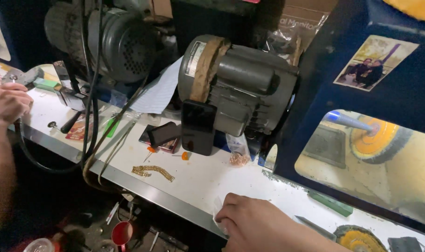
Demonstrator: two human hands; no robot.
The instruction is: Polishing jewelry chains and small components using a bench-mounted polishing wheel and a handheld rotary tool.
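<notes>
My left hand is at the left edge of the white bench, its fingers curled into a fist. A black hose comes out from under the fist and loops down below the bench. My right hand rests at the bench's front edge, its fingertips pinching a small clear packet. A gold chain lies loose on the bench between my hands.
A grey electric motor stands mid-bench with a black phone leaning on it. A second motor sits behind, left. A blue hood at right encloses a yellow polishing wheel. A red cup sits below.
</notes>
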